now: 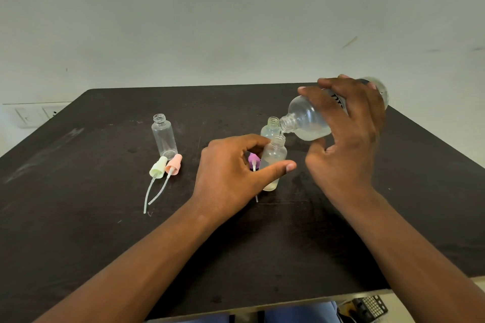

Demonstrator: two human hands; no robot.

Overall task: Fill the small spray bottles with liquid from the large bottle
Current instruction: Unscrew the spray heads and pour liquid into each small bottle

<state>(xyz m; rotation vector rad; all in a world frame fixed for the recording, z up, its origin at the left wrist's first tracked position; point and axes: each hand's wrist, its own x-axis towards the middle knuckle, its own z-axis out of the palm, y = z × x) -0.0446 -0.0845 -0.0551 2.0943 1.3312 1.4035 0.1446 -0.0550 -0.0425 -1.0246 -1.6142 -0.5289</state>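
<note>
My right hand [346, 139] grips the large clear bottle [309, 119], tipped with its open mouth down to the left. A thin stream of liquid runs from it into a small open spray bottle [274, 158] that stands on the dark table [105, 231]. My left hand [231, 173] holds that small bottle between thumb and fingers. A second small bottle [270, 128] stands just behind it, also open. A third, empty one [164, 135] stands to the left. A purple spray cap [253, 161] lies partly hidden behind my left hand.
A pale green spray cap [158, 167] and a pink one [173, 164] lie with their dip tubes in front of the empty bottle. A wall with a socket plate [31, 115] is behind the table. A black device [367, 308] sits below the table's near edge.
</note>
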